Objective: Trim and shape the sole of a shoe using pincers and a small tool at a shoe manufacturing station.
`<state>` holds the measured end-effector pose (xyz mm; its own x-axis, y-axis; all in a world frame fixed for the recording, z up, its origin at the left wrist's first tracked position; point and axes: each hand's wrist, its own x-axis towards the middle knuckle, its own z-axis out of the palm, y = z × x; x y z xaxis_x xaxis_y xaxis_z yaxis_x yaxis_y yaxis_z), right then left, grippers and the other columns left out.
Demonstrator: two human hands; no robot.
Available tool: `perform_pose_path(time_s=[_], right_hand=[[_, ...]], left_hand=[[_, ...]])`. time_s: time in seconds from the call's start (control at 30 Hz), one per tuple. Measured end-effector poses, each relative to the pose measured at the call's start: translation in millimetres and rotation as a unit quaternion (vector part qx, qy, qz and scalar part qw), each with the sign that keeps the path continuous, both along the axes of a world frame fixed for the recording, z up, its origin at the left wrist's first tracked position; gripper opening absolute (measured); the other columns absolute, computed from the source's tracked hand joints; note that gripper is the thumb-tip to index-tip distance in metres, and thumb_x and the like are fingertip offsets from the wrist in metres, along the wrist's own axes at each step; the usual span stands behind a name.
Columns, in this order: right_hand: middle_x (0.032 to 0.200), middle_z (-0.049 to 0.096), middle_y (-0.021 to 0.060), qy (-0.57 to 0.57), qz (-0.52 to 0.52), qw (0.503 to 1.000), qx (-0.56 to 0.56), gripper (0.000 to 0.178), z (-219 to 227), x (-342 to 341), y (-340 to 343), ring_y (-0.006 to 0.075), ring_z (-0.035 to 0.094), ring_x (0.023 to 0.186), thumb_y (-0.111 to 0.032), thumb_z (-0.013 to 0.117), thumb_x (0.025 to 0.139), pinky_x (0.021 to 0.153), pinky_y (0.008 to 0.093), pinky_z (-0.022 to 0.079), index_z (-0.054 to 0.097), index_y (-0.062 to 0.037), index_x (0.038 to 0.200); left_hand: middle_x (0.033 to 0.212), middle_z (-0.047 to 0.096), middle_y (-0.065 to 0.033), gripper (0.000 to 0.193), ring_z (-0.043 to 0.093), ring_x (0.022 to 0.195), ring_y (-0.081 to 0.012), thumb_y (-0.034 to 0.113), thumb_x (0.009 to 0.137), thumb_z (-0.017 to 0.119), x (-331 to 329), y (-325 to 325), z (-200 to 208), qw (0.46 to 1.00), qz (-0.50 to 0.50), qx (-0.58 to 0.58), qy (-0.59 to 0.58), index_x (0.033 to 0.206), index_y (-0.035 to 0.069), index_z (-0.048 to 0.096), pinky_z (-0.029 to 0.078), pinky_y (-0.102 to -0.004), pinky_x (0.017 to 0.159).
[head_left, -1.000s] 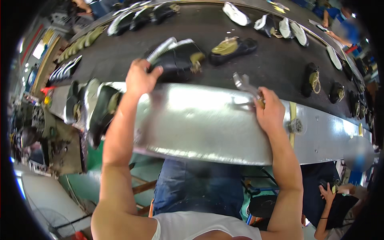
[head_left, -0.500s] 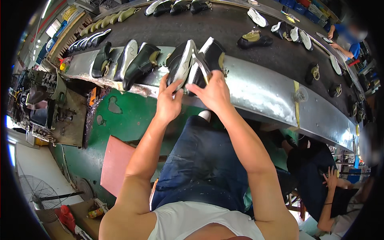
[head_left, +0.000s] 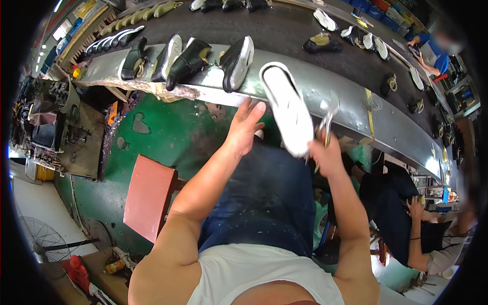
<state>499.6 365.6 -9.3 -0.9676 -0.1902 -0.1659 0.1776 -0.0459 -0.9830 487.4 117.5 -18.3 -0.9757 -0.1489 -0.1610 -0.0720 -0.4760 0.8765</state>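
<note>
My right hand (head_left: 326,153) is closed around metal pincers (head_left: 328,120), whose jaws point up towards the bench. The lower end of a white-soled shoe (head_left: 288,109) meets the fingers of that same hand; its pale sole faces me, slightly blurred. To its left, my left hand (head_left: 247,124) hangs in the air before the bench edge, fingers apart, nothing in it. Just beyond it a black shoe with a white sole (head_left: 238,63) lies tilted on the metal ledge (head_left: 351,104).
Further left on the ledge are black shoes (head_left: 188,63). A dark conveyor belt (head_left: 203,25) behind carries several more shoes. A reddish-brown board (head_left: 149,198) stands by my left forearm. Another person (head_left: 396,203) sits at the right; one in blue (head_left: 432,56) works across the belt.
The white-soled shoe came off the ledge towards me and to the right with my right hand. My left hand has let go of the other shoe and moved right and nearer.
</note>
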Motion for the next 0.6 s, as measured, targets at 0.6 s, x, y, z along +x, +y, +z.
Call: perform_pose_path(time_s=[0.6], right_hand=[[0.111, 0.066, 0.0084, -0.15, 0.24, 0.95, 0.13, 0.041, -33, 149, 41, 0.0123, 0.062, 0.093, -0.021, 0.055, 0.102, 0.083, 0.0294, 0.051, 0.049, 0.0046, 0.134]], left_hand=[[0.139, 0.051, -0.0111, 0.049, 0.048, 0.128, -0.02, 0.016, 0.102, 0.054, 80, 28, -95, 0.929, -0.303, -0.211, 0.036, 0.148, 0.01, 0.04, 0.036, -0.0328, 0.11]])
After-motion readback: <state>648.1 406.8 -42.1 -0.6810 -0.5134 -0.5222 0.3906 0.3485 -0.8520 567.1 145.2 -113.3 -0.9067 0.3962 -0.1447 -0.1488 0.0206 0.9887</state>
